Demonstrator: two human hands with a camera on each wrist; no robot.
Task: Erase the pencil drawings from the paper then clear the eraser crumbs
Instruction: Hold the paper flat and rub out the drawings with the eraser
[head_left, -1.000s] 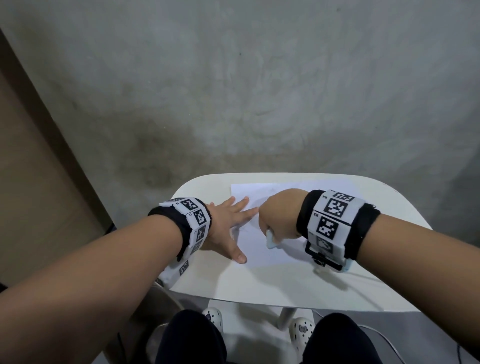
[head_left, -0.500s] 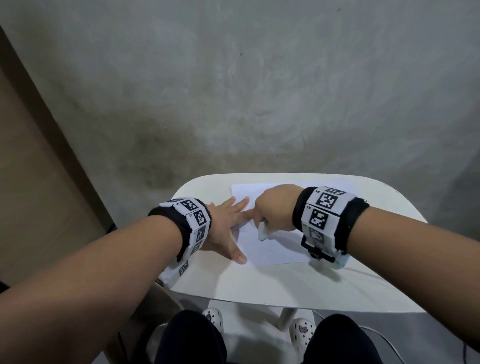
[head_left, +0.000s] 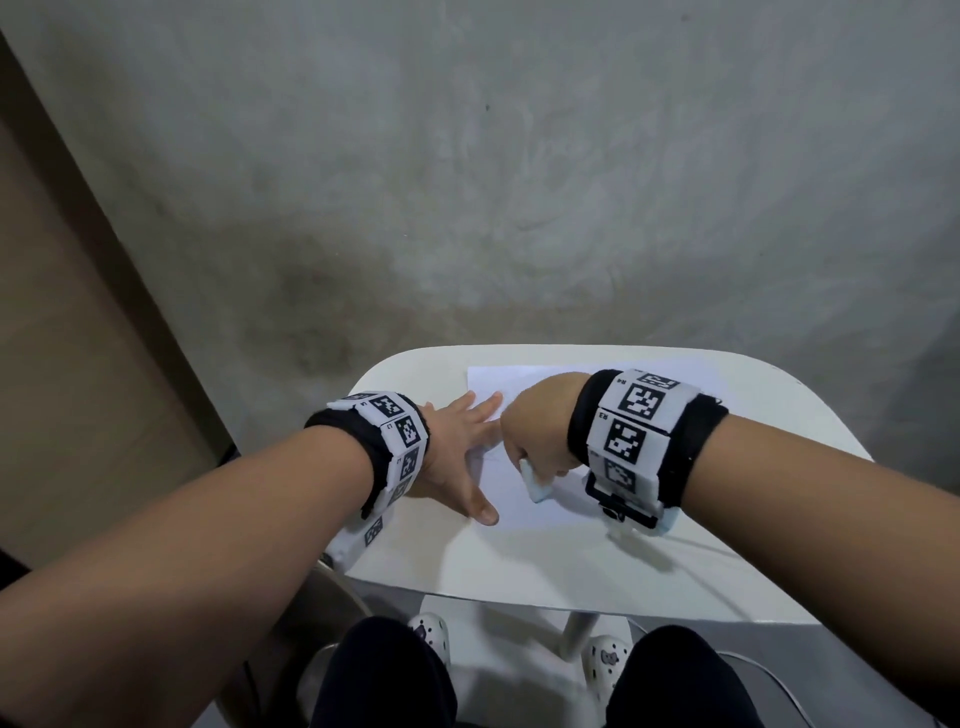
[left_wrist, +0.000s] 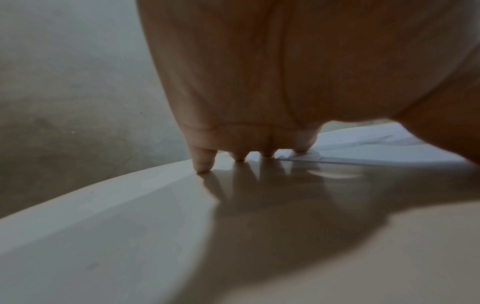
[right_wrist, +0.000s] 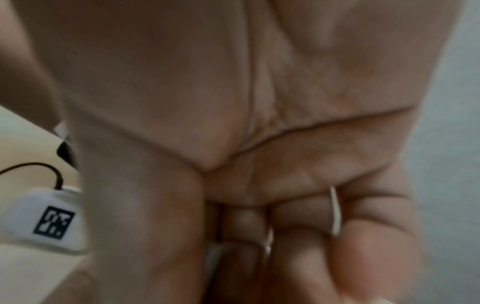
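Note:
A white sheet of paper (head_left: 524, 506) lies on the small white table (head_left: 545, 566). My left hand (head_left: 457, 457) lies flat with spread, straight fingers, pressing the paper's left edge; in the left wrist view its fingertips (left_wrist: 203, 164) touch the tabletop and the paper (left_wrist: 376, 148). My right hand (head_left: 537, 431) is curled into a fist over the paper's middle and grips a pale eraser (head_left: 535, 480), whose lower end sticks out toward me. The right wrist view is blurred and shows only the curled fingers (right_wrist: 298, 236). Faint pencil lines show on the paper near my left fingers.
The table is small with rounded corners; its near edge (head_left: 571, 605) lies just above my knees. A grey concrete wall (head_left: 519, 182) stands right behind it. A tagged white device (right_wrist: 44, 222) with a black cable shows in the right wrist view.
My right hand with the eraser slid left and away over the paper, then came back slightly toward me. The left hand has stayed flat in place.

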